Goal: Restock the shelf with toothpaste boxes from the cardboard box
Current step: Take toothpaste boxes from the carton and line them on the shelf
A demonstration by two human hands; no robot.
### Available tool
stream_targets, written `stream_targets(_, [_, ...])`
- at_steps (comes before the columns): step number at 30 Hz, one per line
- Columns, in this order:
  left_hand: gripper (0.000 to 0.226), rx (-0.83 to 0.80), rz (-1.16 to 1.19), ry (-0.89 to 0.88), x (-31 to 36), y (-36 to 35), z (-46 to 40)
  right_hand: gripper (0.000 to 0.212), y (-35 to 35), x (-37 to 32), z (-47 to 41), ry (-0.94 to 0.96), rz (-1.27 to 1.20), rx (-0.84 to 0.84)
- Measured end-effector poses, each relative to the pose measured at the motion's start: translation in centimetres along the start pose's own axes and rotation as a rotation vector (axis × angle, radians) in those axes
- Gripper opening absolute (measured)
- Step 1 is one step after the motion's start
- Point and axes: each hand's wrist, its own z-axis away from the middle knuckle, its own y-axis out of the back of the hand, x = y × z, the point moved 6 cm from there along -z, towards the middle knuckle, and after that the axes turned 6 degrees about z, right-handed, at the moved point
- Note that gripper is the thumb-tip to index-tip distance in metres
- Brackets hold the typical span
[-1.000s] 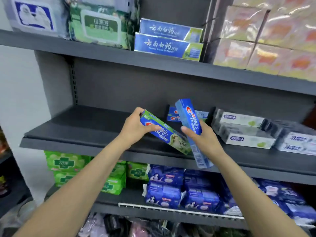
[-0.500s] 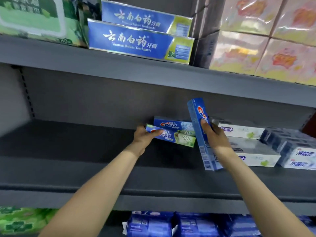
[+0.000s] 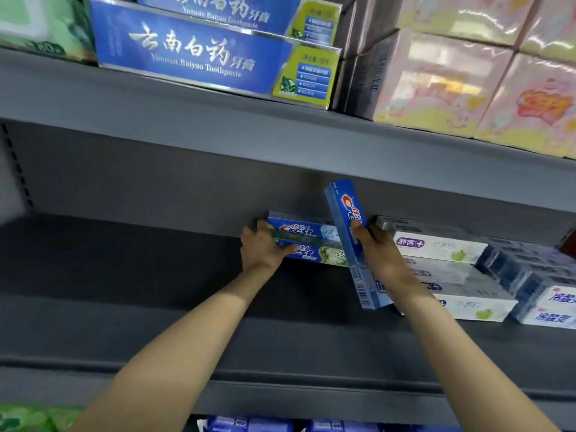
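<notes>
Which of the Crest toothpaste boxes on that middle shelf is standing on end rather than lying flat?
The blue Crest box gripped by the right hand: it stands tilted on end. The other two, the green-ended box under the left hand and the box behind it, lie flat.

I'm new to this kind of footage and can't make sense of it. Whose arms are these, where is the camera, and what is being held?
There is no machine: a person wears a camera on the head, looking down at their own arms. The left hand holds a green Crest box lying flat on the grey shelf, in front of another Crest box. The right hand grips a blue Crest box standing on end. White toothpaste boxes are stacked to the right.
</notes>
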Motion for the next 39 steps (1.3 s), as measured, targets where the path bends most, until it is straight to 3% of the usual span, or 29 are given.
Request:
stream_targets(3, [0.072, 0.027, 0.096, 0.031, -0.1, -0.1, 0.1, 0.035, -0.7, 0.0, -0.7, 0.002, 0.082, -0.018])
stream_targets(6, [0.066, -0.049, 0.086, 0.043, -0.3, -0.3, -0.3, 0.036, -1.6, -0.9, -1.4, 0.122, 0.263, -0.063])
stream_targets(11, [0.021, -0.089, 0.192, 0.159, -1.3, 1.6, -0.9, 0.052, -2.9, -2.3, -3.2, 0.243, 0.665, -0.063])
stream_targets(15, [0.033, -0.149, 0.524, 0.311, -2.4, 2.2, -0.9, 0.054, -4.8, -3.2, -4.6, 0.33, 0.908, -0.078])
stream_targets(19, [0.047, -0.21, 0.566, 0.276, -1.5, 2.8, -0.1, 0.052, -6.9, -2.9, -5.7, 0.387, 1.132, -0.07])
stream_targets(22, [0.045, -0.238, 0.572, 0.237, -0.8, 3.0, 0.0, 0.054, -7.8, -1.6, -6.1, 0.349, 1.151, -0.072])
stream_targets(26, [0.034, -0.285, 0.491, 0.117, -0.2, 3.1, -0.2, 0.064, -8.3, -0.4, -5.6, 0.395, 1.186, -0.004])
stream_targets(32, [0.042, -0.337, 0.264, -0.003, -0.3, 2.8, -0.7, 0.065, -8.7, -0.2, -5.2, 0.374, 1.195, 0.043])
stream_targets(35, [0.04, -0.224, 0.053, -0.152, 1.0, 4.1, 0.2, 0.063, -8.9, -0.2, -4.9, 0.351, 1.155, 0.028])
stream_targets(39, [0.038, -0.026, -0.41, -0.461, 3.2, 5.9, 3.3, 0.056, -8.9, -1.3, -2.7, 0.325, 0.973, 0.034])
